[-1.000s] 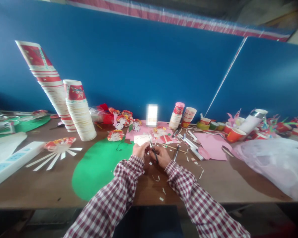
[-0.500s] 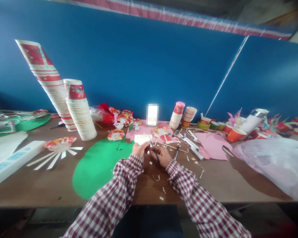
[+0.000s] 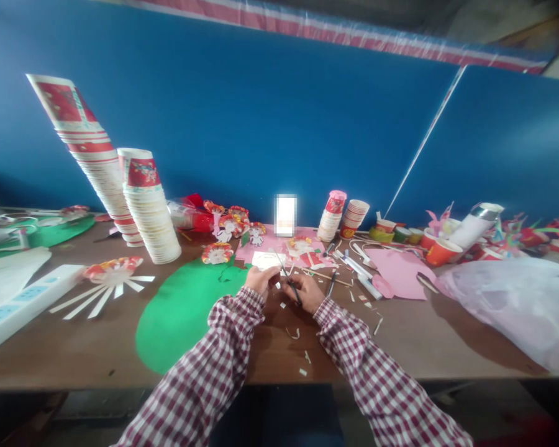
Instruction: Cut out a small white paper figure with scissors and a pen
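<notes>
Head view: we see the right hand (image 3: 307, 293) closed around the handles of a pair of black scissors (image 3: 289, 282), just off the right edge of the green paper (image 3: 181, 310). The blades point up and away from the body and look almost shut. The left hand (image 3: 261, 279) sits at that same edge of the green paper, its fingers drawn together against the blades. We cannot tell whether a scrap is pinched between them, since anything there is too small to make out. The two hands nearly touch, and both checked sleeves run back toward us.

Right of the green paper and under the wrists, pale paper scraps (image 3: 292, 334) lie scattered on the brown table (image 3: 423, 347). Just past the green paper's far right corner lies a white card (image 3: 266, 259), with small paper figures (image 3: 228, 225) beyond it. Further right of the green paper we find markers (image 3: 354, 268), a pink sheet (image 3: 398, 267) and, well apart, a clear plastic bag (image 3: 517, 304).

Behind the green paper stands a cup stack (image 3: 149, 211), and a taller leaning stack (image 3: 90, 155) rises just left of that. Left of the green paper lies a cut cup (image 3: 112, 276) with white strips fanned out, then a white power strip (image 3: 25, 301). A blue wall (image 3: 261, 124) closes the table's far side.
</notes>
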Demonstrator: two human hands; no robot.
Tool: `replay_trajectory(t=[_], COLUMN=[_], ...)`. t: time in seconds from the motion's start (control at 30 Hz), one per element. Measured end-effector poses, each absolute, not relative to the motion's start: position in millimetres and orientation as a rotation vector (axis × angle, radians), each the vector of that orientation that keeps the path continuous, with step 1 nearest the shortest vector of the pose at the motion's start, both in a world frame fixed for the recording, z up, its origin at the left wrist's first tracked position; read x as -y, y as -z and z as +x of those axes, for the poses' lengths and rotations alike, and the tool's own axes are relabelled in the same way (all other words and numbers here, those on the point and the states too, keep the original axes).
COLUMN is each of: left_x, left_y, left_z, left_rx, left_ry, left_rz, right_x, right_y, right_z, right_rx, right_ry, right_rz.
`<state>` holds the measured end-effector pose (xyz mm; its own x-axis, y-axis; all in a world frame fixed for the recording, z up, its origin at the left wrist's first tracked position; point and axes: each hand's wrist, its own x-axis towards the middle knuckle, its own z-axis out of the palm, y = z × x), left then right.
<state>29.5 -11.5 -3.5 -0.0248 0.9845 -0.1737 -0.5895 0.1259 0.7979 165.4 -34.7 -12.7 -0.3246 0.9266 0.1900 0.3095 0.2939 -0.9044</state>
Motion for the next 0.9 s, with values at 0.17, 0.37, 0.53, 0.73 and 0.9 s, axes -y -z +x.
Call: replay_trajectory(t=[0.17, 0.37, 0.53, 0.73, 0.9], left_x=[12.5, 12.7, 10.8, 9.7, 8.7], left_y=[0.9, 0.8, 3.0, 4.9, 5.5], left_z=[27.2, 25.1, 22.2, 18.5, 15.9], left_rx=[-0.855, -0.847, -0.851, -0.855, -0.859], left_ry=[-1.361, -1.352, -1.342, -1.319, -1.297], left_rz=[0.627, 0.652, 0.664, 0.695, 0.715], right_x=[35.0, 35.0, 34.1, 33.4, 33.8], right_y=[10.6, 9.5, 9.3, 10.5, 10.7], right_z=[165.6, 166.4, 168.2, 168.4, 168.3], right_rx=[1.823, 1.850, 1.871, 1.884, 1.882], right_ry=[-1.046, -1.042, -1.033, -1.043, -1.066], right_rz=[-1.089, -1.076, -1.077, -1.059, -1.051])
